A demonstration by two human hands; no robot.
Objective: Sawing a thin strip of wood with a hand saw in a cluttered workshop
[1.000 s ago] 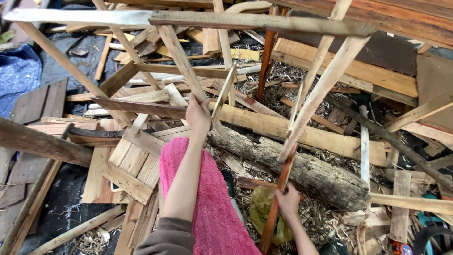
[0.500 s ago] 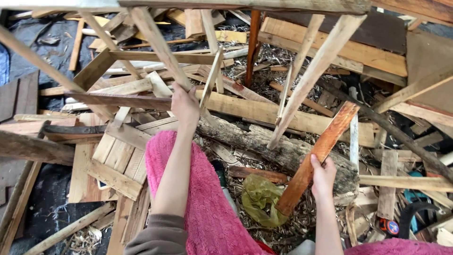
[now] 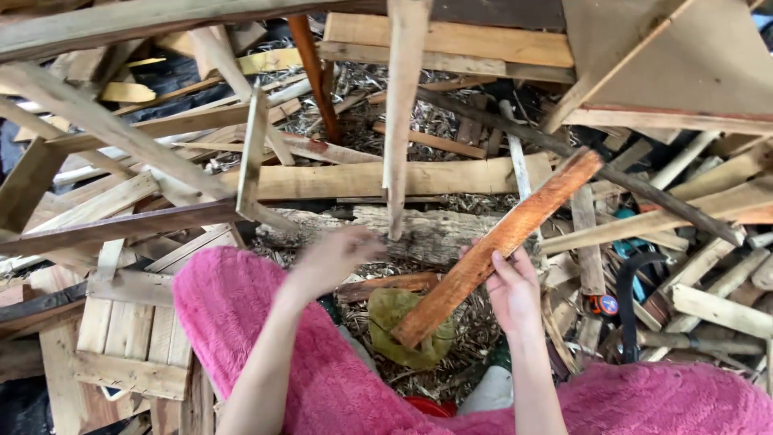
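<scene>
Head view: right hand (image 3: 514, 292) grips reddish plank (image 3: 499, 244) mid-length; left hand (image 3: 336, 256) blurred, apparently empty, just left.

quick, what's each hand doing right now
Left hand: blurred, holding nothing, open or closed cannot be told.
Right hand: closed on the reddish-brown plank, which slants up to the right.

Two hands (image 3: 338, 258), one reddish plank (image 3: 499, 242), one log (image 3: 419, 229), one olive cloth (image 3: 403, 318)

No packages, labels, signs or screens among the scattered wood.
</scene>
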